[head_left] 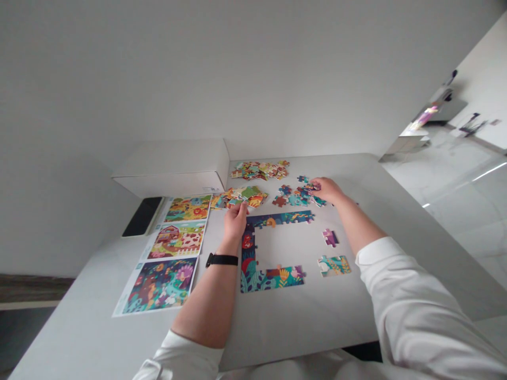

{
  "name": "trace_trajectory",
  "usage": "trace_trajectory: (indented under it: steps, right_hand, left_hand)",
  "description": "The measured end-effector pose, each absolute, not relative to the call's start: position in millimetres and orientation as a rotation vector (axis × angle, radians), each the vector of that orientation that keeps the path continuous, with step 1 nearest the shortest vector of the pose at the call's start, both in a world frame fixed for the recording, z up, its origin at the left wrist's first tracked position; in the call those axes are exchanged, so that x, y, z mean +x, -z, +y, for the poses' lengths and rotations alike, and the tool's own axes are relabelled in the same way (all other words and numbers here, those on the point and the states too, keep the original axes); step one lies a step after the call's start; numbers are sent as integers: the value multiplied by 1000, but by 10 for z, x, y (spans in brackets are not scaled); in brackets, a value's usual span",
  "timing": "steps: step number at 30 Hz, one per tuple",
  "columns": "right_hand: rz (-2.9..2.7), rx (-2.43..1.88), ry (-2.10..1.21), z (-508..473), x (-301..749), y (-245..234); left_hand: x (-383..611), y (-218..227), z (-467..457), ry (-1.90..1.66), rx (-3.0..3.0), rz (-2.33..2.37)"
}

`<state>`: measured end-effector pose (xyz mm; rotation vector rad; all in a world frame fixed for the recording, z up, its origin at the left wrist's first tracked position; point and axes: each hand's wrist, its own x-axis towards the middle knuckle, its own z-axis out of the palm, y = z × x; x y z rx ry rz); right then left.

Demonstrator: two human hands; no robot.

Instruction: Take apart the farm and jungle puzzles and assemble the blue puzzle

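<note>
A partly built jigsaw frame (257, 248) in dark blue and green lies on the white table (301, 316). My left hand (234, 219), with a black watch on the wrist, rests by the frame's top left corner, fingers curled on a small piece beside a heap of yellow-green pieces (241, 196). My right hand (325, 189) reaches over a cluster of blue and teal pieces (297, 196), fingers bent down onto one. Two small joined bits lie to the right of the frame: a purple one (330, 237) and a teal one (335, 265).
A reference sheet (170, 253) with three pictures lies at the left. Behind it are a white box (174, 168) and a black flat object (141, 216). Another heap of pieces (259, 170) sits at the table's far edge by the wall.
</note>
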<state>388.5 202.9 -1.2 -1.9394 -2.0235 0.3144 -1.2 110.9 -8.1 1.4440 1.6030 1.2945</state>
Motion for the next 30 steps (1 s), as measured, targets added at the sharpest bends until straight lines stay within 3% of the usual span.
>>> trace_trajectory:
  steps: [13,23,30]
  right_hand:
    - [-1931,-2121,-237,1711,4451,-57]
    - [-2285,-1937,-209,1987,4018,-114]
    - [-2508,-2093,-225,2288,3796,-304]
  left_hand:
    - [-17,157,1127,-1270,1419,1548]
    - [-15,141,1122,-1233,1461,1573]
    - [-1,143,1113,-1234,1459,1554]
